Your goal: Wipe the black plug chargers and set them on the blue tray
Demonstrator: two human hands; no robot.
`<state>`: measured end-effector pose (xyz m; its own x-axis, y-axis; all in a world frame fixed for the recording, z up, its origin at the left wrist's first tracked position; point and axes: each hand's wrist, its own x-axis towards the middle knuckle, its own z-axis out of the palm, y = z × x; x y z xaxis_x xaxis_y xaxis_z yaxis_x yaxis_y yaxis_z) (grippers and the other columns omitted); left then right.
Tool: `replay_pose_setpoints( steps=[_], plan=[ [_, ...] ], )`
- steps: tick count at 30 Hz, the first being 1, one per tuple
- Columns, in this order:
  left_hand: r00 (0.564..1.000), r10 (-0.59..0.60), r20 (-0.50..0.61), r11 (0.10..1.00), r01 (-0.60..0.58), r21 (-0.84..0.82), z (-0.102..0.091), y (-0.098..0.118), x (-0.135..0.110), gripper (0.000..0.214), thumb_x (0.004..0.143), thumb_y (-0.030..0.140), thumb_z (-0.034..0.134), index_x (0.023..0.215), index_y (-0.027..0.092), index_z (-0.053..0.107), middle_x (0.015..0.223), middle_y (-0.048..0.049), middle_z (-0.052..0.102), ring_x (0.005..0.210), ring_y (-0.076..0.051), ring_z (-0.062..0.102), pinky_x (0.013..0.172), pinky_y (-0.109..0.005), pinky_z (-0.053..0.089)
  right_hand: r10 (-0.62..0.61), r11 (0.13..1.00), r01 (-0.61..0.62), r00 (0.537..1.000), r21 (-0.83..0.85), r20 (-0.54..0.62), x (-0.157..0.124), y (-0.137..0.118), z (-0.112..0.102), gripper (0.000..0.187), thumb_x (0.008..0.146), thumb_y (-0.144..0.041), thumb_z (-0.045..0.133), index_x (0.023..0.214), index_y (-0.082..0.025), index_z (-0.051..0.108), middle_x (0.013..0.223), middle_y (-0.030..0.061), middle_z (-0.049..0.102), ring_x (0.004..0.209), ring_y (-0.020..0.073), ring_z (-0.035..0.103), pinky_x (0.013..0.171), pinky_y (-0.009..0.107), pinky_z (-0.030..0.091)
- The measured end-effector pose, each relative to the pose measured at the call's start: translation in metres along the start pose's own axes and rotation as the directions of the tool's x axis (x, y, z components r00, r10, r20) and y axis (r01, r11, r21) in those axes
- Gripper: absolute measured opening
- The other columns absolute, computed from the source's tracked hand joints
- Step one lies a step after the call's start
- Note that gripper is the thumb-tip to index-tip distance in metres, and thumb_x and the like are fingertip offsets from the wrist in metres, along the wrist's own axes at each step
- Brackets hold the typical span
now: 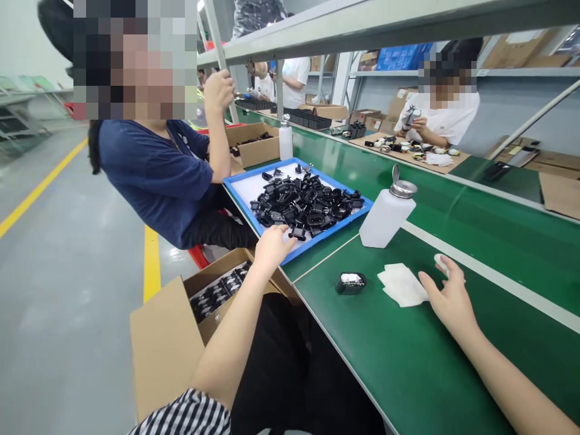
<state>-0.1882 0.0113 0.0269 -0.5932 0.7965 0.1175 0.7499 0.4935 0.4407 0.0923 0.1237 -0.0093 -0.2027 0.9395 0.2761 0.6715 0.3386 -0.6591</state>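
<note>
My left hand (272, 246) reaches into the near corner of a blue tray (235, 196) heaped with several small black plastic parts (303, 205); its fingers curl around one black part (298, 232) at the tray's front edge. My right hand (446, 296) rests on the green table (408, 362), fingers apart, beside a folded white cloth (402, 284); a fingertip shows a white covering. A single black part (350, 283) lies on the table between my hands.
A white dispenser bottle (386, 214) with a metal top stands behind the cloth. An open cardboard box (199, 314) of black parts sits below the table edge. A person in a dark blue shirt (154, 175) sits left of the tray. Other workers sit opposite.
</note>
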Motion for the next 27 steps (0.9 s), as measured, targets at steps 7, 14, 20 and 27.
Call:
replay_pose_setpoints(
  steps=[7,14,20,27],
  plan=[
    [0.999,-0.043,0.022,0.999,0.042,0.023,0.015,0.016,0.015,0.033,0.065,0.033,0.052,0.094,0.017,0.050,0.084,-0.0071,0.060,0.084,-0.022,0.053,0.069,-0.031,0.040,-0.048,0.995,0.043,0.998,-0.095,-0.043,-0.007,-0.017,-0.011,0.045,0.068,-0.038,0.038,0.107,-0.016,0.040,0.113,0.0117,0.043,0.101,0.0291,0.039,0.074,0.042,0.041],
    [0.977,0.189,0.101,0.571,-0.026,-0.820,0.010,0.044,-0.032,0.023,0.059,0.028,0.058,0.074,0.014,0.050,0.067,-0.0027,0.060,0.062,-0.014,0.056,0.060,-0.025,0.042,-0.216,0.903,0.044,0.906,0.426,0.364,-0.021,-0.073,-0.009,0.037,0.069,-0.037,0.045,0.102,-0.020,0.045,0.077,0.0041,0.055,0.069,0.0161,0.052,0.065,0.033,0.043],
    [0.865,0.393,0.313,0.327,0.187,-0.926,0.019,0.063,-0.054,0.025,0.060,0.028,0.057,0.078,0.011,0.053,0.067,-0.0033,0.060,0.058,-0.011,0.055,0.055,-0.023,0.042,-0.367,0.730,-0.075,0.796,0.679,0.482,-0.010,-0.092,-0.001,0.026,0.056,-0.036,0.059,0.076,-0.020,0.056,0.080,0.0021,0.056,0.065,0.0142,0.053,0.057,0.027,0.044],
    [0.939,0.258,0.226,0.759,-0.052,-0.649,0.026,0.046,-0.057,0.044,0.056,0.026,0.060,0.098,0.018,0.050,0.096,-0.0027,0.055,0.066,-0.011,0.052,0.057,-0.023,0.041,-0.407,0.913,0.369,0.779,0.175,0.477,-0.001,-0.089,-0.001,0.013,0.063,-0.022,0.053,0.075,-0.024,0.060,0.075,-0.0011,0.058,0.062,0.0130,0.051,0.060,0.027,0.042]
  ],
)
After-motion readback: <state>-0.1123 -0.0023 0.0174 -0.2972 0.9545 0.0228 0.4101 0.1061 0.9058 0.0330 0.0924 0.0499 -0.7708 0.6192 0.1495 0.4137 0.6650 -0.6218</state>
